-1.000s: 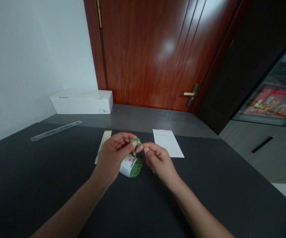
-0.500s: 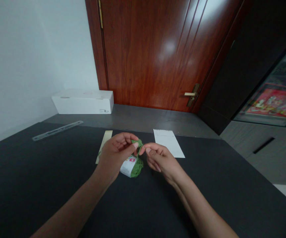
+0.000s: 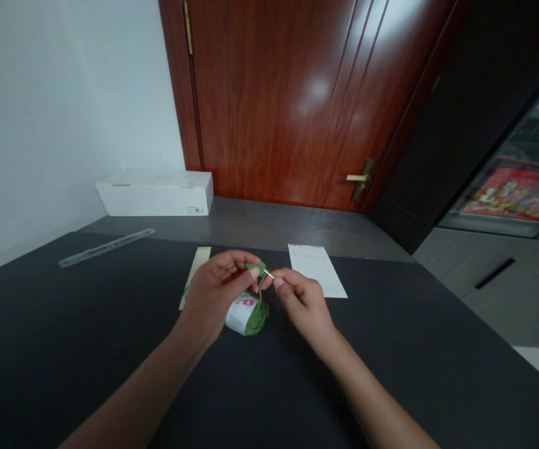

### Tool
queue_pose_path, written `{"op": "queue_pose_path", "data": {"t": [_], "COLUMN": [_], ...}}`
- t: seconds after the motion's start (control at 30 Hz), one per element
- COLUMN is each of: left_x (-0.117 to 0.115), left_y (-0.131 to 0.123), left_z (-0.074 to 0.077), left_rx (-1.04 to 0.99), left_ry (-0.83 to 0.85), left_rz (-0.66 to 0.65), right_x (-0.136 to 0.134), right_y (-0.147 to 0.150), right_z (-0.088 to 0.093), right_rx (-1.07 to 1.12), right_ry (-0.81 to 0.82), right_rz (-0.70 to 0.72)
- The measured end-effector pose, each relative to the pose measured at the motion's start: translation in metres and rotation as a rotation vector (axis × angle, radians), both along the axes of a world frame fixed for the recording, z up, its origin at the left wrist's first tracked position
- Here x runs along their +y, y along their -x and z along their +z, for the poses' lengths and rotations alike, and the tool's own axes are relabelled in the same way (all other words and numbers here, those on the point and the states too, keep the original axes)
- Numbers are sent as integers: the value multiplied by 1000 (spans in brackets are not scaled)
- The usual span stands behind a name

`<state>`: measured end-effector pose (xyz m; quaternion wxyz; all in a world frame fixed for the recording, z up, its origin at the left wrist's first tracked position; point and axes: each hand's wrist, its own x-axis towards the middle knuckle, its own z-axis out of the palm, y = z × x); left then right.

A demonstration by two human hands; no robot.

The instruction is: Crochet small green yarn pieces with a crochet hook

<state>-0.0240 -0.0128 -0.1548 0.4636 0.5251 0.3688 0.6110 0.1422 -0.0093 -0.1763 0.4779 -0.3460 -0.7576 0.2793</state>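
Above the yarn ball (image 3: 249, 315), the left hand (image 3: 213, 298) is pinching a green strand (image 3: 256, 269) and the right hand (image 3: 303, 303) is pinching a needle (image 3: 269, 275). A notepad (image 3: 317, 269) is lying behind the ball to the right. A beige strip (image 3: 196, 267) is lying to the ball's left, partly hidden by the left hand.

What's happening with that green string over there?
A person works at a black table. Their left hand pinches the end of a green yarn strand, and their right hand pinches a thin needle whose tip meets that strand. The strand runs down to a small yarn ball with a white label, lying under the hands. A white notepad, a pale strip and a clear ruler lie farther back.
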Motion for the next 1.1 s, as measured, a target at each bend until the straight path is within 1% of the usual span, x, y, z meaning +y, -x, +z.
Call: {"op": "queue_pose_path", "data": {"t": [0.17, 0.37, 0.57, 0.8, 1.1], "left_x": [-1, -1, -1, -2, -2], "left_y": [-1, -2, -2, -2, -1], "left_z": [1, 1, 2, 1, 2], "left_rx": [-17, -4, 12, 16, 79], "left_ry": [-8, -3, -9, -10, -22], "left_rz": [0, 4, 11, 23, 51], "right_x": [-4, -6, -7, -8, -10], "right_y": [0, 0, 0, 2, 3], "right_z": [2, 3, 5, 4, 6], "right_rx": [-8, -30, -77, -83, -88], "right_ry": [-37, -99, -107, -108, -121], "right_rz": [-44, -48, -83, -97, -121]}}
